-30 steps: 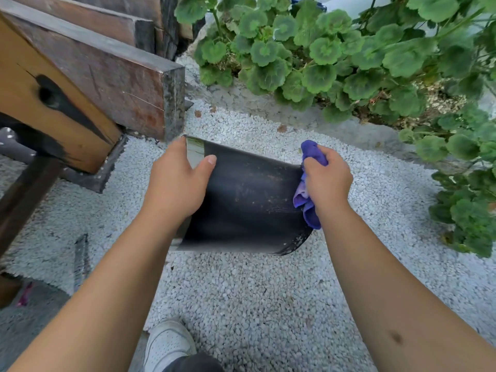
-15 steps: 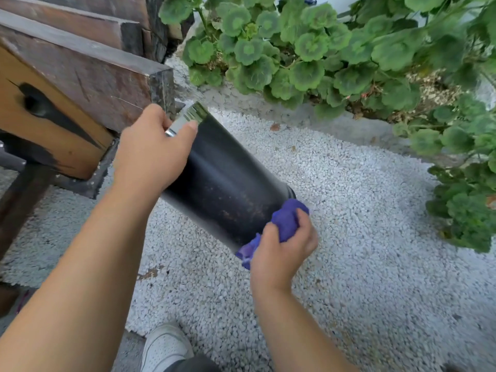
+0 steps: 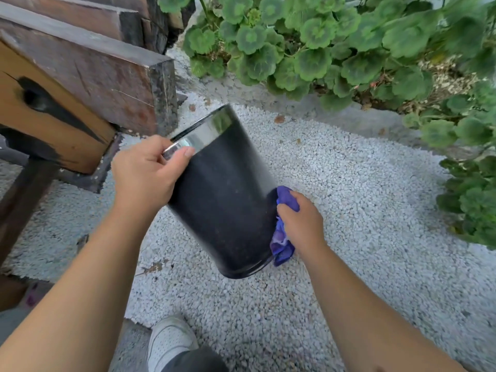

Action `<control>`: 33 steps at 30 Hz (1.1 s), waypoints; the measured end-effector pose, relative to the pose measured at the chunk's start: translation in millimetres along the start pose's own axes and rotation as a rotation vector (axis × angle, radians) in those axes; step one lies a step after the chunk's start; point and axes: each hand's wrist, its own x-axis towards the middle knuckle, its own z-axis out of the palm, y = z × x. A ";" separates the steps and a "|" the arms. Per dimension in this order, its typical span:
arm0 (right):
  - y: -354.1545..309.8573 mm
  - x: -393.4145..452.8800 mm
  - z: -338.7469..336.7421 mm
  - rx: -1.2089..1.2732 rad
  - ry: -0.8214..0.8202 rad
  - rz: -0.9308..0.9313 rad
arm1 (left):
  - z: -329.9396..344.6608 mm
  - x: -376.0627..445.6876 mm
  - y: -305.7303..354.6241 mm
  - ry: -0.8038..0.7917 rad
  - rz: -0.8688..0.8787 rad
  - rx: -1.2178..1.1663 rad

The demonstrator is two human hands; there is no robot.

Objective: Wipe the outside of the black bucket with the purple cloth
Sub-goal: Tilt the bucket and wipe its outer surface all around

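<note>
The black bucket with a shiny metal rim is held tilted above the gravel, its rim up and to the left, its base low and towards me. My left hand grips the rim, thumb over the metal band. My right hand presses the crumpled purple cloth against the bucket's right side near the base. Part of the cloth is hidden under my fingers.
White gravel covers the ground. Thick wooden beams of a bench stand close at the left. Green leafy plants line the back and right. My white shoe is at the bottom.
The bucket has swung from lying sideways to more upright with its base towards me. My right hand moved the cloth from the bucket's lower end round to its right side.
</note>
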 end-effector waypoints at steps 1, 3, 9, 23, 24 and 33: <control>7.9 0.2 3.4 0.015 0.009 0.030 | -1.3 -4.0 -2.3 -0.039 0.047 -0.003; 16.7 -2.4 13.1 0.123 0.078 0.053 | -4.4 -2.3 -1.8 -0.105 0.132 0.046; 12.6 2.2 33.2 0.236 0.204 0.096 | -13.5 25.4 21.9 -0.378 0.235 0.379; 29.4 12.3 29.3 0.323 0.056 0.246 | 50.1 76.6 41.7 -0.358 0.161 0.720; 34.8 12.8 27.8 0.393 0.036 0.279 | 41.9 71.9 30.7 -0.336 0.172 0.698; 66.2 8.8 12.4 1.045 0.091 0.563 | -3.1 60.8 -21.3 -0.401 0.154 0.120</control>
